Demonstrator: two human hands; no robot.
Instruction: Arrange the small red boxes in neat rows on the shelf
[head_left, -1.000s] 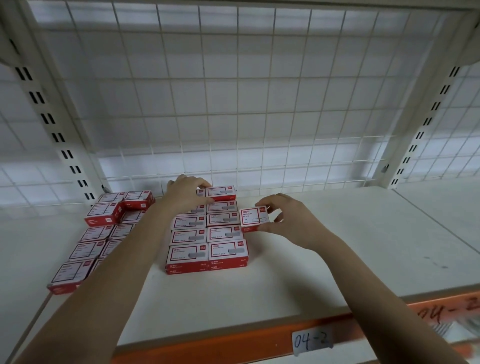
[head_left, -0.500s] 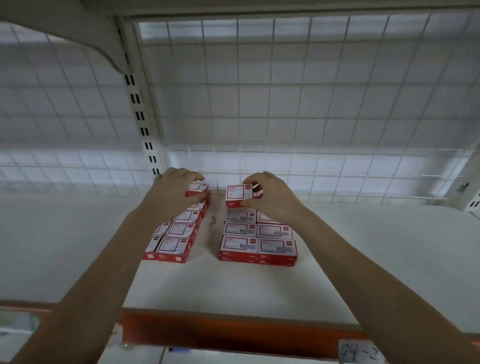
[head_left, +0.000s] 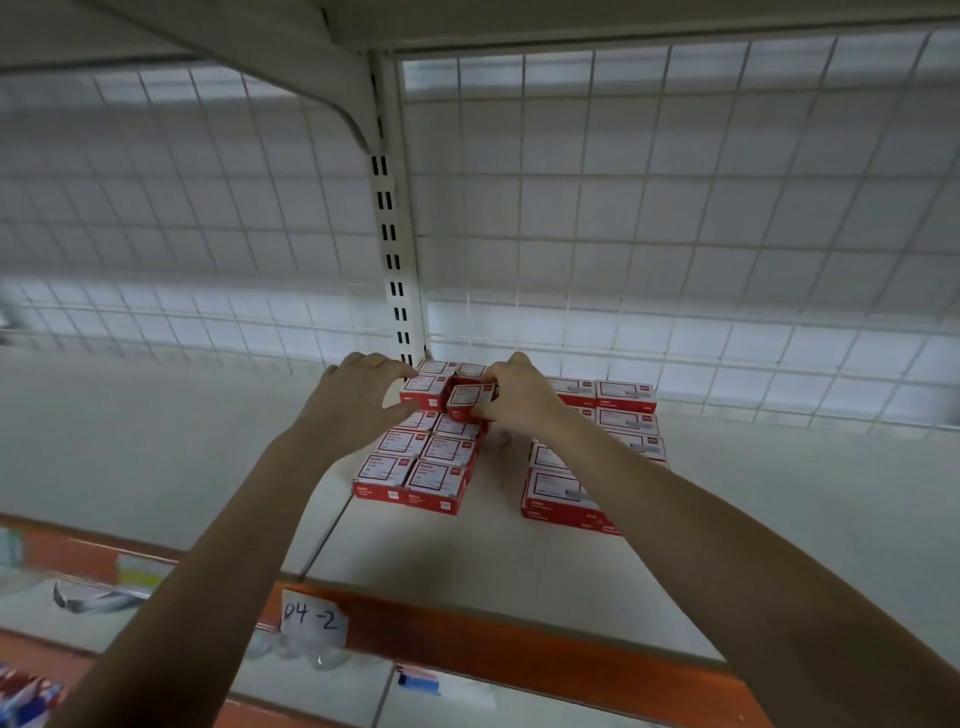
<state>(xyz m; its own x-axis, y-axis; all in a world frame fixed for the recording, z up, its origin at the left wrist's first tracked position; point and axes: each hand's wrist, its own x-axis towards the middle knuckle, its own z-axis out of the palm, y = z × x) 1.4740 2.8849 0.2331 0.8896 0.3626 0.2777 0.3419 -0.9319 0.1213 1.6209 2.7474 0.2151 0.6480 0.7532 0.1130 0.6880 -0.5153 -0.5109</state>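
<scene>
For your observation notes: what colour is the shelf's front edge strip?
Orange, seen in the head view on the front edge strip, beside the handwritten label.

the shelf (head_left: 519, 561) is a pale flat board with an orange front edge (head_left: 519, 660) bearing a paper label (head_left: 313, 618) at about 7 o'clock. a seam runs through the board from the front edge toward the back. two blocks of small red boxes lie on it near the wire back: the left block (head_left: 421, 467) in two columns at about 12 o'clock, the right block (head_left: 613, 421) just beside it toward 1 o'clock, with a strip of bare board between them.
</scene>
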